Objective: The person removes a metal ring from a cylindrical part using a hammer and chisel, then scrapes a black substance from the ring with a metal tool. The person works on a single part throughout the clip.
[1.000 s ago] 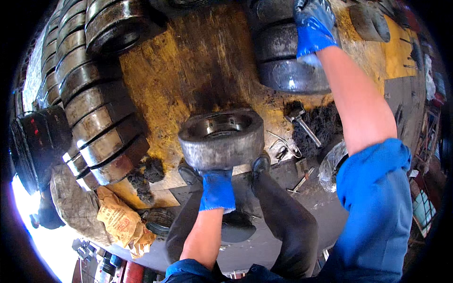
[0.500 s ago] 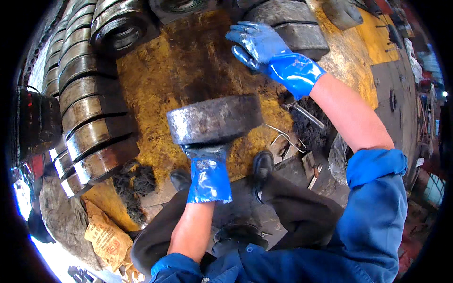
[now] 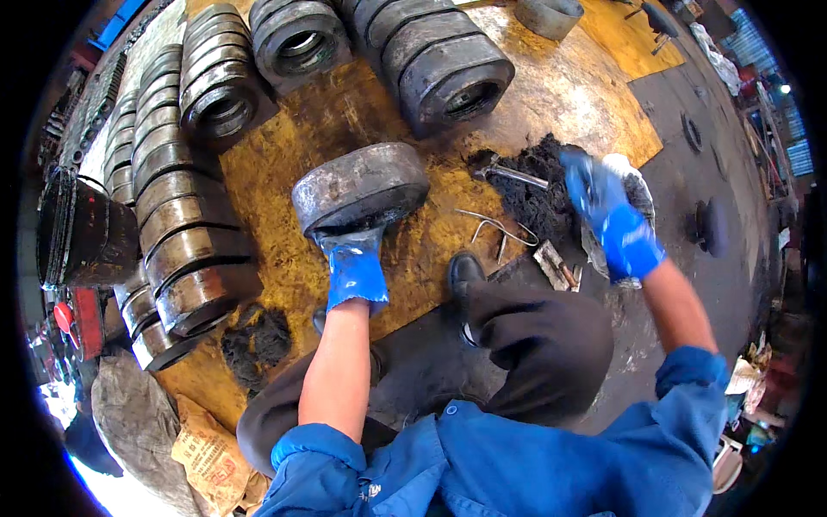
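A yellow-brown, rust-stained work surface fills the middle and upper part of the frame. Along its left side runs a long row of grey steel rings lying edge to edge, and more thick dark steel rings are stacked at the upper centre. At the far left edge stands a dark round drum.

Just left of the frame's centre, a heavy, worn grey metal ring is held off the surface and tilted. The left hand, in a blue glove, grips it from below, fingers clamped on its lower rim.

To the right of centre lies a heap of black greasy grit. Beside it, the right hand, also blue-gloved and blurred, is closed around a pale, crumpled rag.

Between the hands, near the black shoe, lie thin bent wire pieces and a small metal tool.
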### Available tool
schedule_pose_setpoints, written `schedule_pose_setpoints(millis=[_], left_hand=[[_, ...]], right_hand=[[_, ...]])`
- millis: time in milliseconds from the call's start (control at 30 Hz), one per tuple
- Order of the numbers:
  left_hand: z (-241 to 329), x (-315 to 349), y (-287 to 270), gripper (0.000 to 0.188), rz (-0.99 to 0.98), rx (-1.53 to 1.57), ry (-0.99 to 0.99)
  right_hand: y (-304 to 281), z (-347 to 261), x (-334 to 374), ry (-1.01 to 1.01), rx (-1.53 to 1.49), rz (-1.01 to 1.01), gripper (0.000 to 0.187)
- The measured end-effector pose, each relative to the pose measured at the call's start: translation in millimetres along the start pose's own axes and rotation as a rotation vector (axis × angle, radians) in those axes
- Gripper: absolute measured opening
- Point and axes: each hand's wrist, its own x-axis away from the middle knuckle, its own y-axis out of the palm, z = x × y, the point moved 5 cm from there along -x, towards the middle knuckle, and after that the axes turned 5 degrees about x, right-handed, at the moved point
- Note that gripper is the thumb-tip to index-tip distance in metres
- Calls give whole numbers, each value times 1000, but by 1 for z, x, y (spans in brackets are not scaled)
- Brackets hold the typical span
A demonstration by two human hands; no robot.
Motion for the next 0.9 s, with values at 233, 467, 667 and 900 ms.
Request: schedule_pose_setpoints(millis=[233, 467, 667, 900], left_hand=[[-46, 67, -33, 61, 337, -92, -226], [-48, 101, -47, 56, 336, -315, -278], [-32, 98, -2, 57, 245, -298, -366], [-10, 130, 73, 59, 194, -392, -66]], right_hand=[[135, 168, 437, 930, -313, -254, 27], [133, 28, 519, 1061, -155, -454, 39], [110, 39, 465, 1039, -82, -227, 49], [101, 101, 347, 914, 304, -147, 45]])
